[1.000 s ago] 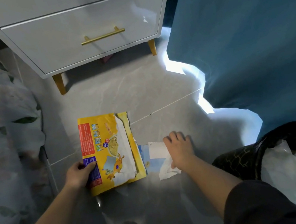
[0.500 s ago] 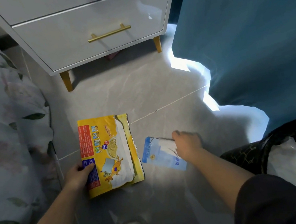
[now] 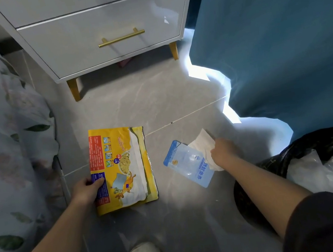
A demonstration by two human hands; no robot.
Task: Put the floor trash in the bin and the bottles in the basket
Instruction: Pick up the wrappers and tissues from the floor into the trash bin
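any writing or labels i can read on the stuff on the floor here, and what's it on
Yellow bag, in the left hand: red and blue text panels and an orange script logo, all too small or blurred to read.
Blue pouch, at the right hand with a white tissue: white characters along one edge, blurred, not readable.
Bin: no text seen.

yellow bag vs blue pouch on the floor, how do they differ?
The yellow bag is clearly larger than the blue pouch. The bag is opaque yellow with printed pictures and a torn-open right side; the pouch is pale, translucent blue. The left hand grips the bag's lower left edge; the right hand pinches a white tissue at the pouch's edge. Both are flat, empty-looking packaging near the bin.
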